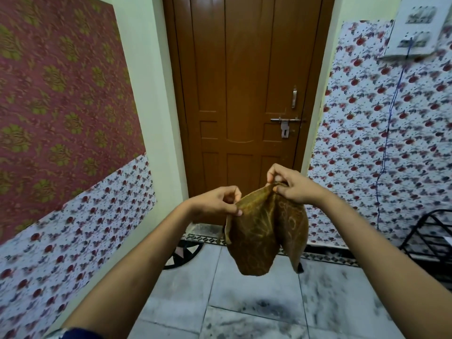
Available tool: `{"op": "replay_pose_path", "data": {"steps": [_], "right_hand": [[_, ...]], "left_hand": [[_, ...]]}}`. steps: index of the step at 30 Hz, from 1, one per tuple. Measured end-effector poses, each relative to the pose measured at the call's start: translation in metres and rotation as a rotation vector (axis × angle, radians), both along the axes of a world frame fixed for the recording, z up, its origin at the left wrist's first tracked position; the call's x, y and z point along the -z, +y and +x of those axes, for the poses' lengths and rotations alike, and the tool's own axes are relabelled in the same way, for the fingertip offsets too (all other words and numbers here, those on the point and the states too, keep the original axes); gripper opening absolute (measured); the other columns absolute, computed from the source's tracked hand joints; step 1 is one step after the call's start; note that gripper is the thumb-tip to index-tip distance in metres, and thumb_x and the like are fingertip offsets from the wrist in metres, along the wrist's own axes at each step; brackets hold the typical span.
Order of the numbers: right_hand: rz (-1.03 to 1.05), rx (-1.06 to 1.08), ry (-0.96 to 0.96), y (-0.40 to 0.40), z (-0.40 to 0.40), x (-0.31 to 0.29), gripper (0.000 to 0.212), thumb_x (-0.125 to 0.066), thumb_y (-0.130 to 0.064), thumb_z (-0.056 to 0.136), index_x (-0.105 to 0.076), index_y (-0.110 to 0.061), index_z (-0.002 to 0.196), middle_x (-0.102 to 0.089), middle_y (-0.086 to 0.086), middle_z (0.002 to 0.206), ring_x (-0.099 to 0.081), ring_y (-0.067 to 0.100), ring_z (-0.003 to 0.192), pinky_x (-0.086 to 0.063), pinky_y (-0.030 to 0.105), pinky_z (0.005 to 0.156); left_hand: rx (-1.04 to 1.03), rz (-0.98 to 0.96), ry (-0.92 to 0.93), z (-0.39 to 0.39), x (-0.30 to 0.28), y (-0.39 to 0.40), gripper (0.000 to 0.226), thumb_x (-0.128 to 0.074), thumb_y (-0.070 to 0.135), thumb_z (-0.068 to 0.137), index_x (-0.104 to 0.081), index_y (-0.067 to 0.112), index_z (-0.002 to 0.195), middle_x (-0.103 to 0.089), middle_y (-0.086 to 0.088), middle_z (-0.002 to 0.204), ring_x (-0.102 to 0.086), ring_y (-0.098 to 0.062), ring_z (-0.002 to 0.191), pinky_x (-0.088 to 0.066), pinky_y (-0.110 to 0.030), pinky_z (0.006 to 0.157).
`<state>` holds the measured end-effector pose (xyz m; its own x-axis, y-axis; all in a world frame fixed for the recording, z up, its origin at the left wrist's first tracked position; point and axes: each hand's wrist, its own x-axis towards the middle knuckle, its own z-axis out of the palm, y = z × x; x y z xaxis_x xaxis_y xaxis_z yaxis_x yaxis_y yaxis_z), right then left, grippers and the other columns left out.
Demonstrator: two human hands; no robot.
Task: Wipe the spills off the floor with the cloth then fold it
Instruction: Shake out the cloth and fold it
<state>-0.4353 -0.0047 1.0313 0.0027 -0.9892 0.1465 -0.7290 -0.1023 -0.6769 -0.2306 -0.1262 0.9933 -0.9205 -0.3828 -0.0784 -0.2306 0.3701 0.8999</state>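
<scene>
- You are standing in a narrow entry: pale grey marbled floor tiles [244, 302] below, flowered wallpaper on both sides, a brown wooden door [244, 81] shut straight ahead with its bolt across.
- Nearest you, both forearms reach forward and up from the bottom corners, meeting in front of the door's lower panels.
- The cloth [264, 231], brown with a faint gold pattern, hangs in the air between your hands, well clear of the floor; it is not spread on any surface.
- Your left hand [215, 201] is pinched shut on the cloth's upper left edge, thumb and fingertips together.
- Your right hand [291, 184] is also clamped on the cloth, gripping a bunched top corner; it sits higher and slightly farther out than the left.
- So the held top edge slopes up from left to right, and the cloth drapes down from it in two loose lobes, its long run hanging downward.
- No wet patch shows on the tiles in view, so this looks like the folding part of the job.
- For a clean fold I judge that you should level the two corners first; the lower left hand is the one to raise.
- Farther right, a dark metal rack [430, 236] stands against the wall, well apart from the cloth.
</scene>
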Motion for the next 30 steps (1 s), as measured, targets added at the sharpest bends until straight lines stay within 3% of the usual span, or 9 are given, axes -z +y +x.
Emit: {"op": "replay_pose_path", "data": {"steps": [5, 8, 10, 14, 18, 22, 26, 29, 30], "right_hand": [[-0.045, 0.036, -0.030, 0.002, -0.006, -0.001, 0.025, -0.053, -0.001, 0.090, -0.047, -0.026, 0.094, -0.064, -0.003, 0.090, -0.060, 0.010, 0.092, -0.045, 0.025, 0.086], [-0.059, 0.092, -0.023, -0.002, -0.008, -0.002, 0.025, -0.060, -0.007, 0.089, -0.050, -0.025, 0.103, -0.063, -0.006, 0.091, -0.058, 0.001, 0.080, -0.040, 0.011, 0.070], [-0.060, 0.143, 0.032, -0.001, -0.013, -0.001, 0.021, -0.063, -0.011, 0.087, -0.057, -0.020, 0.105, -0.060, -0.008, 0.088, -0.054, 0.001, 0.073, -0.037, 0.007, 0.060], [-0.029, 0.224, 0.115, 0.004, -0.029, 0.011, 0.007, -0.067, -0.022, 0.084, -0.068, -0.016, 0.086, -0.062, -0.008, 0.082, -0.056, 0.009, 0.081, -0.042, 0.017, 0.066], [-0.050, 0.338, 0.105, 0.005, -0.033, 0.039, 0.015, -0.056, -0.029, 0.092, -0.060, -0.018, 0.083, -0.061, -0.002, 0.079, -0.058, 0.018, 0.079, -0.046, 0.032, 0.069], [-0.097, 0.321, -0.050, 0.007, -0.023, 0.051, 0.021, -0.048, -0.033, 0.095, -0.052, -0.020, 0.079, -0.052, -0.006, 0.068, -0.051, 0.007, 0.063, -0.038, 0.020, 0.055], [0.121, 0.157, -0.279, 0.017, -0.018, 0.055, 0.019, -0.061, -0.024, 0.088, -0.057, -0.015, 0.072, -0.059, -0.009, 0.061, -0.057, 0.000, 0.055, -0.043, 0.011, 0.051], [0.277, 0.092, -0.233, 0.020, -0.020, 0.060, 0.015, -0.066, -0.020, 0.084, -0.059, -0.013, 0.073, -0.061, -0.009, 0.063, -0.059, 0.003, 0.060, -0.044, 0.012, 0.054], [0.300, 0.094, -0.210, 0.021, -0.021, 0.063, 0.014, -0.065, -0.020, 0.085, -0.059, -0.013, 0.075, -0.061, -0.006, 0.068, -0.058, 0.007, 0.065, -0.044, 0.014, 0.058]], "left_hand": [[0.024, 0.034, -0.166, 0.016, -0.005, -0.011, 0.010, -0.069, 0.013, 0.081, -0.063, 0.019, 0.088, -0.064, -0.003, 0.095, -0.062, -0.021, 0.096, -0.051, -0.033, 0.085], [0.027, -0.025, -0.238, 0.014, -0.010, -0.009, 0.006, -0.065, 0.014, 0.085, -0.065, 0.018, 0.081, -0.066, -0.001, 0.090, -0.062, -0.019, 0.094, -0.050, -0.032, 0.087], [-0.025, -0.006, -0.226, 0.019, -0.011, -0.011, 0.004, -0.061, 0.020, 0.089, -0.062, 0.017, 0.087, -0.063, -0.001, 0.093, -0.061, -0.019, 0.094, -0.050, -0.029, 0.081], [-0.136, -0.007, -0.126, 0.038, -0.014, -0.021, 0.024, -0.063, 0.035, 0.086, -0.059, 0.015, 0.097, -0.061, -0.001, 0.094, -0.060, -0.016, 0.088, -0.051, -0.026, 0.070], [-0.142, 0.027, -0.041, 0.045, -0.026, -0.032, 0.059, -0.085, 0.050, 0.053, -0.069, 0.014, 0.097, -0.068, -0.004, 0.091, -0.066, -0.017, 0.085, -0.056, -0.028, 0.072], [-0.105, 0.056, -0.014, 0.050, -0.045, -0.042, 0.068, -0.085, 0.045, 0.055, -0.068, 0.008, 0.109, -0.067, -0.013, 0.100, -0.065, -0.024, 0.091, -0.055, -0.034, 0.082], [-0.197, 0.091, -0.029, 0.059, -0.056, -0.051, 0.058, -0.084, 0.042, 0.059, -0.071, 0.014, 0.107, -0.068, -0.012, 0.104, -0.065, -0.025, 0.097, -0.054, -0.033, 0.086], [-0.461, -0.049, -0.070, 0.057, -0.053, -0.049, 0.009, -0.069, 0.019, 0.082, -0.068, 0.012, 0.087, -0.064, -0.009, 0.089, -0.061, -0.024, 0.089, -0.053, -0.027, 0.074], [-0.564, -0.098, -0.056, 0.055, -0.049, -0.046, 0.003, -0.065, 0.014, 0.085, -0.066, 0.012, 0.083, -0.062, -0.008, 0.084, -0.060, -0.022, 0.086, -0.052, -0.024, 0.070]]}}
